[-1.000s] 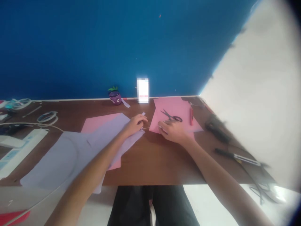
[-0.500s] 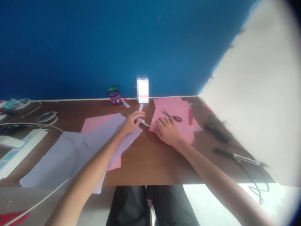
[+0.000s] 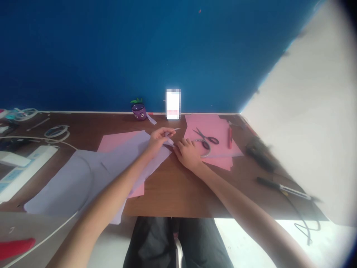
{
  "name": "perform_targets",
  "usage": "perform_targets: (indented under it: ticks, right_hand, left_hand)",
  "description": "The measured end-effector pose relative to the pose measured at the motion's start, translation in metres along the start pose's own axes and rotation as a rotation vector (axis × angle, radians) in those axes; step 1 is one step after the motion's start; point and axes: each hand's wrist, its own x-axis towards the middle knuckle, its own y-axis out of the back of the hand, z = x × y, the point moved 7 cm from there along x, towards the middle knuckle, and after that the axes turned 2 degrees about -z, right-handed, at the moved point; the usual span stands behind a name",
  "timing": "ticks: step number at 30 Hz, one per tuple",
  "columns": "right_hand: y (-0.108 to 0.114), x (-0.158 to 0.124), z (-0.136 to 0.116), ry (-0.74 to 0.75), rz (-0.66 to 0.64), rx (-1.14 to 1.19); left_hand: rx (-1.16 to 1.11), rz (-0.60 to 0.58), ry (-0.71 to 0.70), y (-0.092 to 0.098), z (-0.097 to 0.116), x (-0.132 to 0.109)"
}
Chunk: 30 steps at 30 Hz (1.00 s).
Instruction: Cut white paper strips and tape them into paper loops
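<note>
My left hand [image 3: 158, 141] is closed in a pinch on a narrow pale lilac paper strip [image 3: 169, 141], whose upper end sticks out past the fingertips. At the strip's lower end are the curled fingers of my right hand [image 3: 187, 153], closed just above the desk; the fingertips are partly hidden. A pale grey ring [image 3: 208, 152], perhaps a tape roll, shows beside the right hand on the pink paper sheets [image 3: 223, 160]. Dark-handled scissors [image 3: 213, 140] lie on those sheets, partly under the ring. Large lilac paper [image 3: 92, 167] spreads beneath my left forearm.
A red cutter-like tool [image 3: 230, 137] rests on the pink sheets. At the back stand a purple pot [image 3: 138, 111] and a bright, blurred screen [image 3: 173, 105]. A white power strip [image 3: 30, 171] is at left, a black-handled tool [image 3: 267, 183] with cable at right.
My right hand has moved left, closer to my left hand, uncovering the grey ring. The strip in my left hand has turned, and its upper end now points right.
</note>
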Motion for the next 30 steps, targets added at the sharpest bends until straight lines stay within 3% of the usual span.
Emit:
perform_targets:
  ticks: [4, 9, 14, 18, 21, 30]
  right_hand:
    - [0.001, 0.001, 0.004, -0.056, 0.042, 0.184]
    - [0.002, 0.002, 0.02, -0.178, 0.066, 0.667]
    - [0.005, -0.003, 0.029, -0.265, 0.083, 0.882]
    - [0.011, -0.005, 0.03, -0.255, 0.165, 0.749]
    - [0.015, -0.007, 0.03, -0.231, 0.222, 0.546]
    - [0.017, -0.009, 0.028, -0.208, 0.264, 0.2]
  left_hand:
    - [-0.07, 0.026, 0.063, 0.002, -0.004, 0.001]
    - [-0.097, 0.019, 0.078, 0.004, -0.008, 0.002]
    - [0.119, 0.025, 0.051, 0.003, 0.003, 0.0]
    - [0.565, -0.026, -0.086, -0.016, 0.03, -0.007]
    - [0.788, -0.02, -0.136, -0.03, 0.039, -0.011]
    - [0.709, -0.018, -0.085, -0.033, 0.029, -0.013]
